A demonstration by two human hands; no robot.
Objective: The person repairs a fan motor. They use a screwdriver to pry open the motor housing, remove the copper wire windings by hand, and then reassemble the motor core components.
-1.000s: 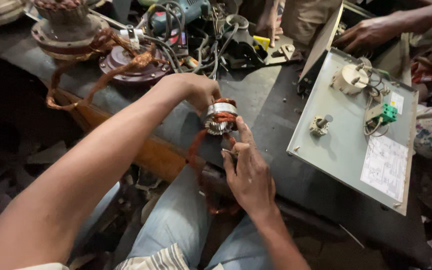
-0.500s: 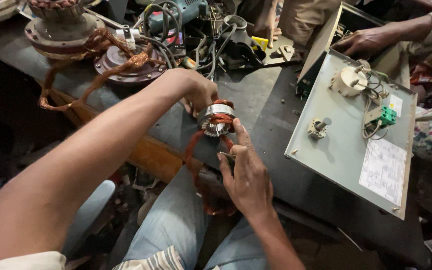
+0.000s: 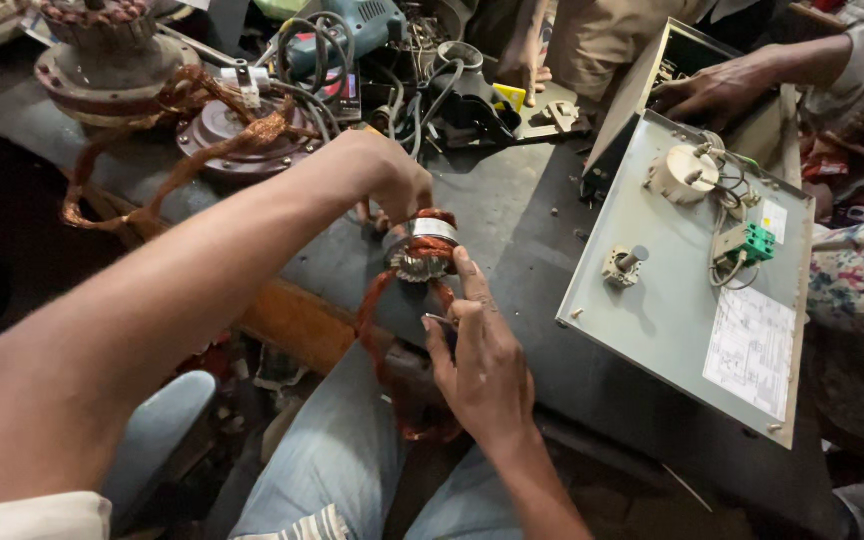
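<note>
My left hand (image 3: 387, 180) is closed around the top of a small round motor part (image 3: 420, 250) with shiny metal and copper wire wound on it. It sits at the near edge of the dark workbench (image 3: 512, 230), just above my knees. My right hand (image 3: 482, 365) is below it, with the first finger up against the part's side and the other fingers pinching a thin metal bit; I cannot tell what that bit is. A loop of copper wire (image 3: 377, 330) hangs down from the part. A grey metal panel (image 3: 672, 310) lies to the right. Another person's hand (image 3: 717, 90) rests on a box behind it.
</note>
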